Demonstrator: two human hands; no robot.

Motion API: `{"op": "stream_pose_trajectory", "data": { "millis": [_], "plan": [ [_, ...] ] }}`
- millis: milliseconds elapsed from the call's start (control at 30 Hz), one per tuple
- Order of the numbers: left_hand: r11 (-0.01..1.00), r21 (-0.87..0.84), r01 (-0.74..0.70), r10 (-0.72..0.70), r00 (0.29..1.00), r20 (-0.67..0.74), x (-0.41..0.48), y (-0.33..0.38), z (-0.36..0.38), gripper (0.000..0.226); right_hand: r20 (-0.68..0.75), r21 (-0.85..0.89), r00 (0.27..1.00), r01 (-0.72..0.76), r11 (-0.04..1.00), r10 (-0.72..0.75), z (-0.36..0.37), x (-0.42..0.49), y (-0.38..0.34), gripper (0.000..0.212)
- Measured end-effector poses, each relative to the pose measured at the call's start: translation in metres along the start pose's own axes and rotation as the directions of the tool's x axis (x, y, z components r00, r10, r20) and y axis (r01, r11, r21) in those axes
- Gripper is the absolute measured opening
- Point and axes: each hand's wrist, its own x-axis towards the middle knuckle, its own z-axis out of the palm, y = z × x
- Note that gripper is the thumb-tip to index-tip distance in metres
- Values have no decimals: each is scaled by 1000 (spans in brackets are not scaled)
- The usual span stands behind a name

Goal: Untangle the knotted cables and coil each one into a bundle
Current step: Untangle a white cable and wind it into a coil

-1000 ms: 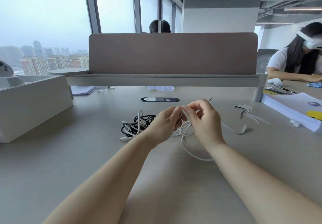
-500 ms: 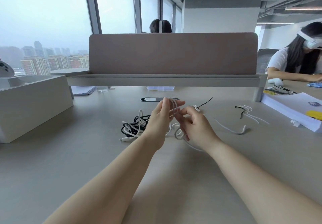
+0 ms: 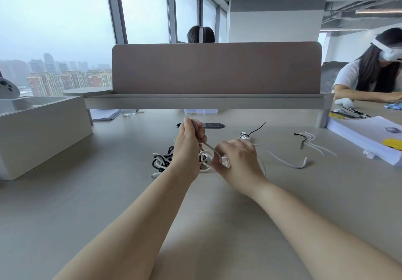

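My left hand point(image 3: 188, 147) is raised above the desk and grips loops of a white cable point(image 3: 210, 147) in its curled fingers. A strand runs down from it to my right hand point(image 3: 238, 164), which pinches the same cable lower down, near the desk. The cable's free end point(image 3: 291, 164) trails to the right on the desk. A tangle of black and white cables point(image 3: 162, 160) lies behind my left wrist, partly hidden by it.
A small coiled white bundle with a black tie point(image 3: 247, 135) lies beyond my right hand. Loose cable ties point(image 3: 310, 141) lie further right. A white box point(image 3: 41, 131) stands at left, a stack of paper point(image 3: 365, 140) at right. A person sits at far right.
My left hand has risen and moved back with loops of white cable. My right hand has dropped and shifted right, drawing the strand down toward the desk.
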Motion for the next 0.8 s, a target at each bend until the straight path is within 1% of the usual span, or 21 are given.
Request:
{"op": "stream_pose_trajectory", "data": {
  "millis": [67, 133, 167, 233, 300, 400, 467, 533, 600, 633, 700, 733, 800],
  "plan": [
    [999, 28, -20, 20, 1000, -13, 0, 1, -2, 40, -45, -13, 999, 21, 1000, -21, 1, 0, 2, 15],
    [997, 75, -31, 32, 999, -23, 1, 1, -4, 40, -101, -64, 992, 73, 995, -79, -2, 1, 1, 22],
    [994, 100, -37, 39, 999, -25, 2, 0, -5, 39, -103, -82, 989, 96, 992, -104, -4, 1, -1, 26],
    [988, 145, -50, 54, 998, -22, 2, -3, -6, 39, -27, -45, 994, 107, 993, -108, -9, 0, -9, 30],
    [978, 198, -57, 59, 998, -4, 3, -4, -7, 38, 55, 58, 993, 105, 993, -108, -13, -2, -16, 29],
    [962, 269, -34, 16, 997, 70, 3, -4, -8, 37, 91, 118, 987, 118, 986, -129, -14, -3, -15, 27],
    [926, 374, -48, -6, 990, 141, 2, -5, -8, 37, 91, 73, 990, 103, 992, -110, -15, -2, -14, 28],
    [877, 474, -81, -18, 980, 200, 1, -7, -8, 38, 5, -23, 993, 119, 993, -119, -14, -2, -12, 31],
    [843, 529, -95, -33, 973, 228, 0, -8, -8, 38, -113, -64, 988, 94, 993, -101, -13, 1, -10, 23],
    [833, 545, -98, -44, 969, 241, -1, -8, -8, 38, -140, -51, 987, 74, 996, -81, -14, 2, -7, 19],
    [825, 558, -87, -90, 955, 281, -1, -8, -9, 36, -163, 52, 986, 42, 998, -33, -17, 4, -1, 15],
    [822, 564, -78, -117, 946, 302, -1, -9, -9, 36, -179, 104, 984, 36, 994, -17, -19, 6, 2, 15],
    [808, 586, -63, -173, 925, 338, -3, -8, -8, 38, -207, 127, 978, 40, 991, -13, -23, 6, 8, 19]
  ]
}}
